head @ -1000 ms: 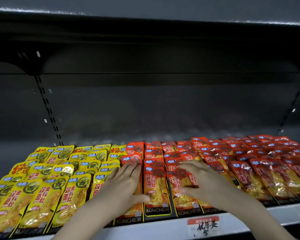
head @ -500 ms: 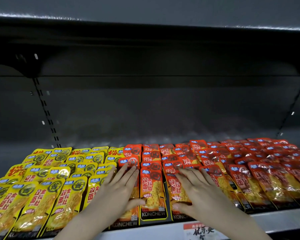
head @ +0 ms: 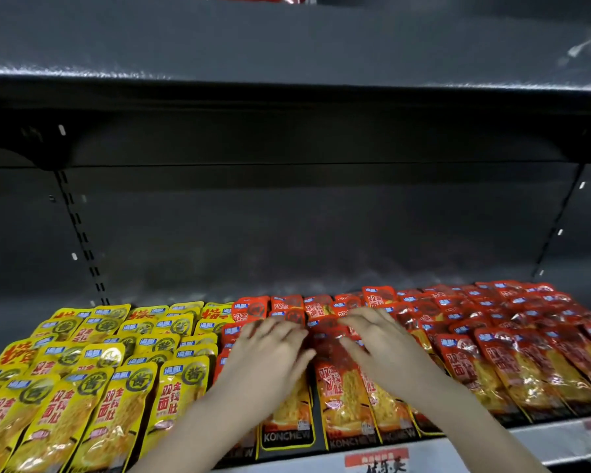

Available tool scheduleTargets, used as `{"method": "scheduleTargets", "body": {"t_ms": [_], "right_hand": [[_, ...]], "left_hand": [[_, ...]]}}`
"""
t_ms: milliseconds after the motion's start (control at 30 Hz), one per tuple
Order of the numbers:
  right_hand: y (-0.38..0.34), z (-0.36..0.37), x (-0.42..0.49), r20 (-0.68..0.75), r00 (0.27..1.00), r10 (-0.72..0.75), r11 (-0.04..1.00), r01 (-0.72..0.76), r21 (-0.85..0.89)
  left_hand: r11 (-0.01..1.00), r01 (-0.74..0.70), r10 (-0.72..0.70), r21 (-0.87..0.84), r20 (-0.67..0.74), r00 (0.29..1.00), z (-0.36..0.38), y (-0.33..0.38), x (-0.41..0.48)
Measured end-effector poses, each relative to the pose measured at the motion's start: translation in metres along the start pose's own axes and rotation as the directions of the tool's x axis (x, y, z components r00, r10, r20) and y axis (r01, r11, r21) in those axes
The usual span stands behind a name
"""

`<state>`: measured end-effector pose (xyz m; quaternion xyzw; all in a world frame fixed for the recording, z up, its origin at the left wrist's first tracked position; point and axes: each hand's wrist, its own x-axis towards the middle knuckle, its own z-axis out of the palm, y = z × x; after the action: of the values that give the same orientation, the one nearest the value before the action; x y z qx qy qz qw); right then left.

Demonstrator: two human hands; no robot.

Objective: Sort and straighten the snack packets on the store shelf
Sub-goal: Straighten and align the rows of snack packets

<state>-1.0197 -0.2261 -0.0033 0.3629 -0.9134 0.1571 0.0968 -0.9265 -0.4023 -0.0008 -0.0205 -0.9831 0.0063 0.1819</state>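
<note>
The red snack packets [head: 512, 363] fill the centre and right of the lower shelf [head: 560, 438], with the yellow snack packets [head: 116, 397] beside them at lower left. Both kinds are long pouches lying flat in overlapping rows. Their long axes run from the shelf's front edge toward the back, with the blue brand patches at the far ends. The yellow ones slant so their near ends swing toward the lower left. The red ones at the right slant toward the lower right. The front red packet [head: 287, 435] carries "KONCHEW" in pale letters on a black band at its near end, and the neighbouring packets repeat it. Large characters reading 双面 and 金钱肚 run down the faces, and the yellow packs add a round dark seal with 酱. The left hand [head: 270, 356] lies palm down on the leftmost red column, fingers spread and nearly straight, gripping nothing. The right hand [head: 379, 349] rests the same way just beside it on the next red columns, fingers fanned toward the back. A red price label [head: 376, 460] at the bottom edge shows handwriting, cut off and unreadable. A dark upper shelf [head: 287, 39] spans the top of the frame.
</note>
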Motion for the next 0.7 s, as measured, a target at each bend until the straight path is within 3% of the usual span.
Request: {"method": "scheduleTargets", "body": {"t_ms": [300,700], "right_hand": [[-0.014,0.030,0.031,-0.046,0.981,0.187,0.978,-0.191,-0.086],[-0.015,0.049,0.022,-0.121,0.970,0.212,0.961,-0.229,-0.156]], "left_hand": [[0.953,0.254,-0.243,-0.163,0.084,0.966,0.036,0.027,0.056],[0.973,0.217,-0.212,-0.074,0.068,0.975,0.057,0.028,0.043]]}}
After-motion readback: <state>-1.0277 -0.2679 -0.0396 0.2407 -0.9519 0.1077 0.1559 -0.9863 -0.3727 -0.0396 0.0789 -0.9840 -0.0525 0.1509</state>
